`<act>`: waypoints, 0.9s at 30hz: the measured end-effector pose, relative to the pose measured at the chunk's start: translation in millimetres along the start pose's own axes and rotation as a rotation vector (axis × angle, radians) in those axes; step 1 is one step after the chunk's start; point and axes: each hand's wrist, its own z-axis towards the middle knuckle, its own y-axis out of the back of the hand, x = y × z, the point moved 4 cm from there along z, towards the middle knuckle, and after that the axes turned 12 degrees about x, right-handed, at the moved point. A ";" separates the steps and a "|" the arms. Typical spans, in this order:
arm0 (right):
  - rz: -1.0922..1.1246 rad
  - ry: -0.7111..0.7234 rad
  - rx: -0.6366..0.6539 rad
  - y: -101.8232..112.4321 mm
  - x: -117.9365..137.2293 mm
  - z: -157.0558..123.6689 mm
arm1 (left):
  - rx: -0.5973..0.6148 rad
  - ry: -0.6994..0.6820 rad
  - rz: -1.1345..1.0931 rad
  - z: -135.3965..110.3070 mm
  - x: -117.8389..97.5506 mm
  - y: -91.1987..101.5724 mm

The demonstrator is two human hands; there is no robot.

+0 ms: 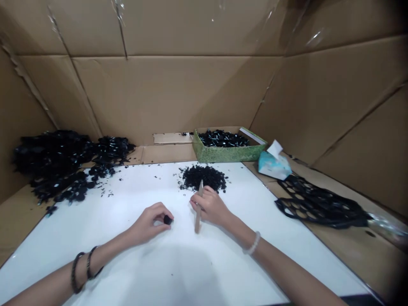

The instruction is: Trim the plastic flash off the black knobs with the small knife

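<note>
Between thumb and fingers, my left hand (pixel 153 221) pinches a small round black piece (pixel 167 219) just above the white tabletop (pixel 153 272). A flat, light-brown pointed stick (pixel 198 216) is gripped in my right hand (pixel 212 206), its tip pointing up and away. The fingers of that hand are at the near edge of a heap of tiny black rings and bits (pixel 204 176). Whether they also hold one of those bits cannot be seen.
At the far left lies a big pile of black pieces (pixel 54 157). A green box (pixel 229 154) full of black parts stands at the back. A tissue pack (pixel 274 165) and black perforated strips (pixel 325 204) lie right. Cardboard walls (pixel 178 93) enclose the table.
</note>
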 end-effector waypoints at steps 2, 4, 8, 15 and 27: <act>0.017 0.031 0.022 -0.5 8.3 0.3 | 0.011 -0.003 0.100 -2.1 -0.3 2.4; 0.037 0.048 0.030 -1.1 14.2 0.3 | 0.008 0.017 0.102 -2.9 1.1 4.9; 0.064 0.071 0.043 -3.6 18.5 -0.5 | 0.031 0.022 0.074 -1.9 3.6 7.3; 0.122 0.077 0.058 -4.9 22.7 -1.1 | 0.075 0.034 0.058 -0.7 2.8 10.8; 0.256 0.049 0.061 -1.4 25.5 -1.0 | -0.024 0.089 -0.016 1.9 9.4 10.3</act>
